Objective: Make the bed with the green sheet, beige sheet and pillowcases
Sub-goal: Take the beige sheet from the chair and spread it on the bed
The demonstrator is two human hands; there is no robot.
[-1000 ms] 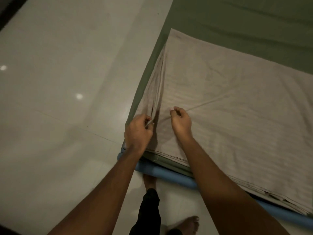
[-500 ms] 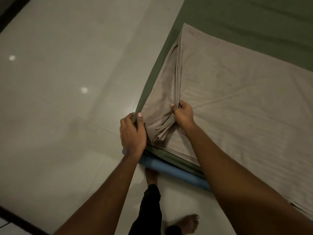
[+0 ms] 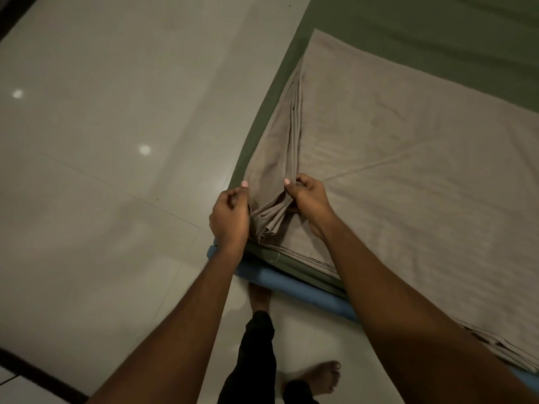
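View: I have a single wide-angle camera, worn on the person's head.
Position: it sits above the near corner of the bed, where the person stands on the floor.
Direction: it looks forward and steeply down, so the person's own bare feet show at the bottom edge.
Nearness: arm's reach. Both forearms rise from the bottom edge to the left grip and right grip near mid-frame.
Coverage: floor fills the left half. The beige sheet, lying over the green sheet, fills the right.
Lens: the bed's long edge bows in a curve.
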